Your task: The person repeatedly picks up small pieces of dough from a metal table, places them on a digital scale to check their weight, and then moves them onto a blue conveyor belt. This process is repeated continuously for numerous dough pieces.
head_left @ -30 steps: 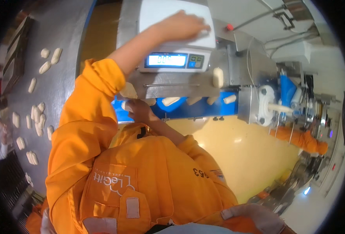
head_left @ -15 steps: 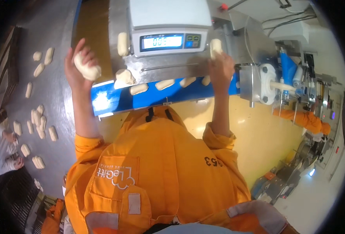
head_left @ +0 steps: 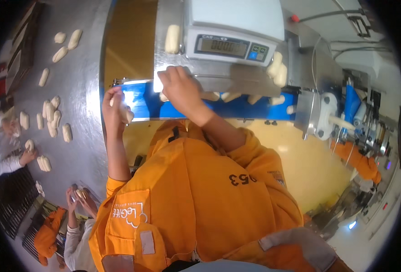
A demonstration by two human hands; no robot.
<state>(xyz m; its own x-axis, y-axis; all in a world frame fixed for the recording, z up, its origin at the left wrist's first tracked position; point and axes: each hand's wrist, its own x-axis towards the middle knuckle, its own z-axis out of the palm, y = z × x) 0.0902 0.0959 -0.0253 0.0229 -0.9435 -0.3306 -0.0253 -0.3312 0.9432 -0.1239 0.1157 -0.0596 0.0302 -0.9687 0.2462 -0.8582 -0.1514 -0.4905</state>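
My left hand (head_left: 113,111) is closed around a pale dough piece (head_left: 127,116) at the left end of the blue conveyor belt (head_left: 141,106). My right hand (head_left: 180,90) reaches across to the steel ledge in front of the scale (head_left: 234,45), fingers bent down and closed. Whatever lies under those fingers is hidden. One dough roll (head_left: 172,39) lies left of the scale. Two more dough pieces (head_left: 280,75) lie together by its right front corner. Several dough rolls (head_left: 254,99) rest on the belt, partly under the ledge.
A steel table (head_left: 80,90) on the left carries scattered dough rolls (head_left: 51,113). Co-workers' hands (head_left: 28,156) work at its far left edge, and another person's hands (head_left: 80,197) hold dough at its near end. A white round-flanged machine part (head_left: 326,115) stands at right.
My right hand has left a dough piece by the scale's right side and crossed to the ledge's left end. My left hand has come down with its dough. The scale's display light has gone off.
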